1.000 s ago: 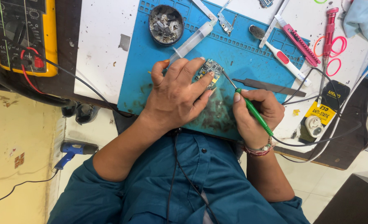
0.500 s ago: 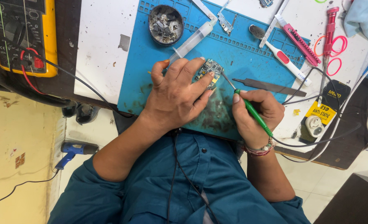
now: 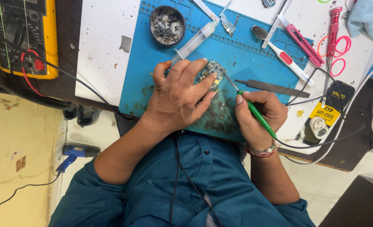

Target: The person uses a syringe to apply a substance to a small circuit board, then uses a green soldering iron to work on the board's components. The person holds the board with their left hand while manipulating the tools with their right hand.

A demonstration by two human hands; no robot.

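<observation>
My left hand (image 3: 180, 96) lies flat on the blue work mat (image 3: 245, 50) and pins a small circuit board (image 3: 211, 72) under its fingertips. My right hand (image 3: 260, 120) grips a green-handled soldering tool (image 3: 257, 115) like a pen. Its metal tip points up-left and touches the lower right edge of the board. Most of the board is hidden under my left fingers.
A clear syringe (image 3: 195, 40), a round tin of scrap parts (image 3: 167, 24), a flat metal file (image 3: 270, 87), a red-and-white tool (image 3: 287, 59), a pink tool (image 3: 300, 38) and a red screwdriver (image 3: 332, 29) lie on the bench. A yellow multimeter (image 3: 22, 38) sits far left. A blue heat gun (image 3: 75, 152) lies on the floor.
Both hands stay in place on the board; the tool tip has shifted only slightly along the board's edge.
</observation>
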